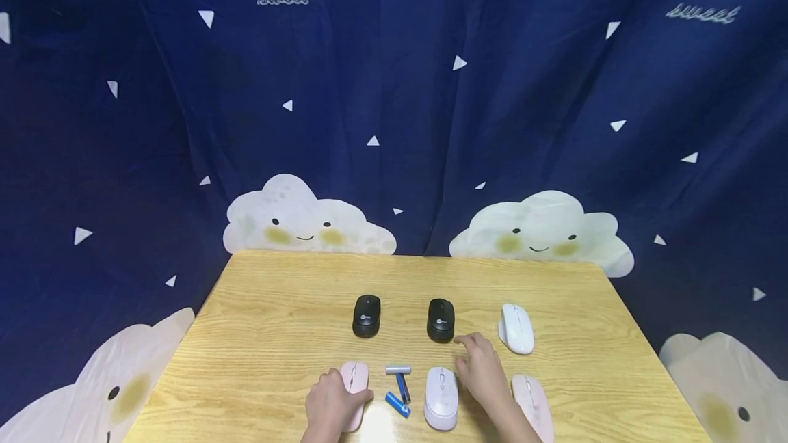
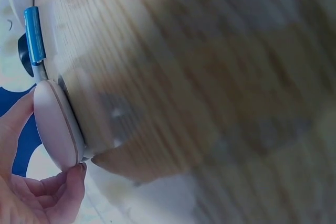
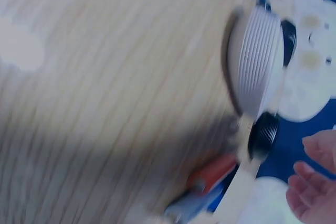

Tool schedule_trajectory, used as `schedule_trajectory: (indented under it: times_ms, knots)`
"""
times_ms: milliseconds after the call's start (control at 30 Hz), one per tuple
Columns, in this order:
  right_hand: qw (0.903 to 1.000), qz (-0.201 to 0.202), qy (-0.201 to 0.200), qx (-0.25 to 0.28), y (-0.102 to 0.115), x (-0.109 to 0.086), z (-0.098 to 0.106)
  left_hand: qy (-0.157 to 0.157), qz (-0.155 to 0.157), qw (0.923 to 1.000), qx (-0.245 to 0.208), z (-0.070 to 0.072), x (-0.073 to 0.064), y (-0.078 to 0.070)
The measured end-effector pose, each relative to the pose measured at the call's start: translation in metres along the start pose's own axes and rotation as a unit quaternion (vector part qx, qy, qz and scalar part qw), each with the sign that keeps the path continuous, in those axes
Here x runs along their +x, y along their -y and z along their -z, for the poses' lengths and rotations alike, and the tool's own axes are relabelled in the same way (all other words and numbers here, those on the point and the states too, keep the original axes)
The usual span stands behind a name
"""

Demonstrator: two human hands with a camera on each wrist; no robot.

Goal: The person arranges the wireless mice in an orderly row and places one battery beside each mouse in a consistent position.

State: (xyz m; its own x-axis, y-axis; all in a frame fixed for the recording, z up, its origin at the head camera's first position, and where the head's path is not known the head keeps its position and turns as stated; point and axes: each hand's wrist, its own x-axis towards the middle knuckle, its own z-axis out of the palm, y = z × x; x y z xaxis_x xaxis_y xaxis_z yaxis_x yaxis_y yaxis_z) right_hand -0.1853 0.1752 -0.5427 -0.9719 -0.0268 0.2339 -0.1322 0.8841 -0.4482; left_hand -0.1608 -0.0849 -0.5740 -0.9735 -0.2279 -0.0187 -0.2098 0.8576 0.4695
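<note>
In the head view my left hand (image 1: 329,398) grips a pink computer mouse (image 1: 355,378) by its sides. The left wrist view shows thumb and fingertips at opposite ends of the mouse (image 2: 55,124), which is tilted in that picture. My right hand (image 1: 483,369) is over the table, between a black mouse (image 1: 440,320) and a pale mouse (image 1: 441,395). In the right wrist view the thumb and fingers of this hand (image 3: 315,182) are parted with nothing between them. Beside the pale mouse lie a silver battery (image 1: 397,370), a dark battery (image 1: 403,388) and a blue battery (image 1: 397,405).
Another black mouse (image 1: 366,316) sits at the back left of the wooden table (image 1: 277,306). A white mouse (image 1: 517,329) stands at the right, with a second pink mouse (image 1: 532,405) nearer. In the right wrist view a blurred red cylinder (image 3: 212,174) lies by a blue one (image 3: 194,203).
</note>
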Motion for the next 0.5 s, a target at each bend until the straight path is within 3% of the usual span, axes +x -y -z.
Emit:
schedule_trajectory:
  times_ms: [100,267,500]
  knots:
    - [0.9997,0.004,0.021,-0.014,-0.016,0.003,0.003,0.001,0.0,1.0,-0.002,0.0,0.0,0.0]
    - [0.9954,-0.011,0.094,-0.015,-0.038,0.003,0.006,0.0,-0.003,1.0,-0.002,0.0,0.0,0.001]
    - [0.9854,-0.033,0.167,-0.008,-0.051,-0.001,0.008,0.002,-0.002,1.0,0.0,0.0,0.0,0.001]
